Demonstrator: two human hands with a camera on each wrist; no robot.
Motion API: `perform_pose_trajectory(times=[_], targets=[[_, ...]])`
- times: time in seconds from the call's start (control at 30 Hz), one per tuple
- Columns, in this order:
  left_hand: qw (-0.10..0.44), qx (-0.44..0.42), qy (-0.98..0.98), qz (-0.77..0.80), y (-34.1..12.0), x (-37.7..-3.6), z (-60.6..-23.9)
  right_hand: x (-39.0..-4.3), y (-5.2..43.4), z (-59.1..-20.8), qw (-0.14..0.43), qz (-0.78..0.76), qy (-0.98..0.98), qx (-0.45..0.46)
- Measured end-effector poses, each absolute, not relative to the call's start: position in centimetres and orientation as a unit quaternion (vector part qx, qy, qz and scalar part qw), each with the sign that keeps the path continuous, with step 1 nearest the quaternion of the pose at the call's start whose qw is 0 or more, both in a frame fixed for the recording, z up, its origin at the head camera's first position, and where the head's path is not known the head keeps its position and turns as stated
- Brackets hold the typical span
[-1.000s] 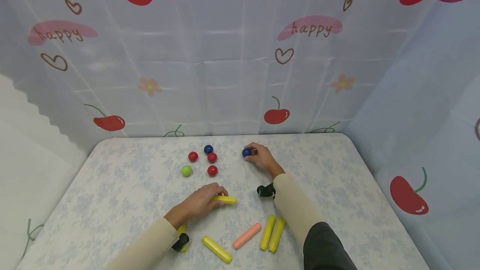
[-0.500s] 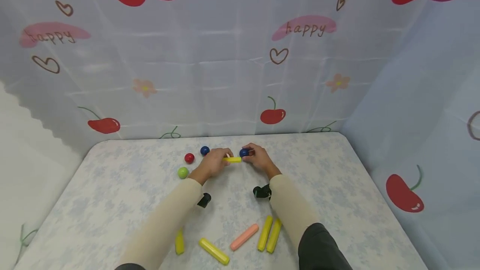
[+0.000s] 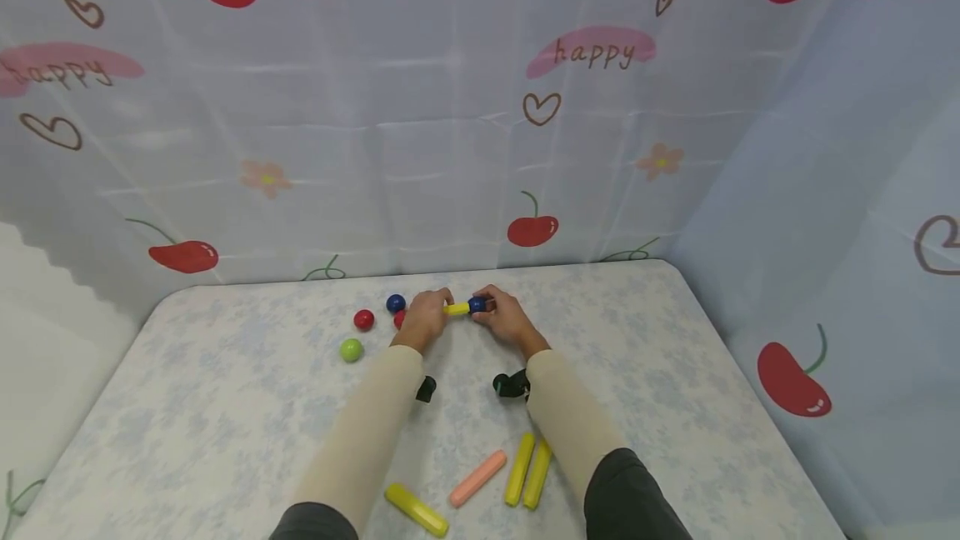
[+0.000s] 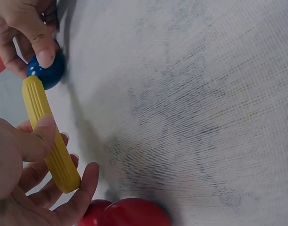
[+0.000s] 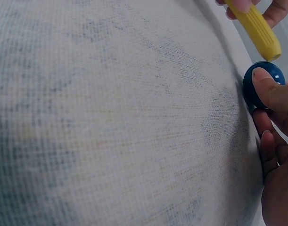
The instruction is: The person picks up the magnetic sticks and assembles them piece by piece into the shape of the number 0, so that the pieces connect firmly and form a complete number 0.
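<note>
In the head view my left hand [image 3: 425, 322] holds a ridged yellow stick [image 3: 457, 309] near the table's back edge. My right hand [image 3: 507, 322] pinches a glossy blue ball [image 3: 477, 305] just to the right of it. The left wrist view shows the thumb lying along the yellow stick [image 4: 61, 162], whose far end overlaps the blue ball [image 4: 53, 76]. From the right wrist, the stick's tip [image 5: 271, 51] sits right by the ball [image 5: 253, 89]; whether they touch or join, I cannot tell.
Left of my hands lie a second blue ball [image 3: 396, 303], a red ball [image 3: 363, 320], another red ball [image 3: 399, 320] partly covered, and a green ball [image 3: 351, 350]. Nearer me are a yellow stick [image 3: 416, 510], a pink stick [image 3: 477, 478] and two yellow sticks [image 3: 520, 469].
My left hand has carried the yellow stick away from me, toward the back of the table, up to the blue ball. My right hand stays nearly in place with the ball.
</note>
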State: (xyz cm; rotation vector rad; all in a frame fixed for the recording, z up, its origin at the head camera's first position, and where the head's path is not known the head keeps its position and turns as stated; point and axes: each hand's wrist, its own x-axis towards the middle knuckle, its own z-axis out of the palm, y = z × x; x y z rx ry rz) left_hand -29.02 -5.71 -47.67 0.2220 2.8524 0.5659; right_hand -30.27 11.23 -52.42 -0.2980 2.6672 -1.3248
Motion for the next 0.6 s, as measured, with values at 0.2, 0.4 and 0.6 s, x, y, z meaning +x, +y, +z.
perform_pose_trajectory(times=[0.2, 0.4, 0.6], targets=[[0.101, 0.074, 0.975, 0.184, -5.8, -29.4, -48.3, -30.2, 11.2, -52.2, 0.07, -0.442, 0.889, -0.094], [0.115, 0.072, 0.974, 0.18, -5.5, -29.8, -48.7, -30.2, 11.5, -52.1, 0.065, -0.442, 0.89, -0.09], [0.12, 0.056, 0.972, 0.195, -5.2, -30.0, -49.2, -29.9, 11.7, -52.2, 0.054, -0.436, 0.894, -0.088]])
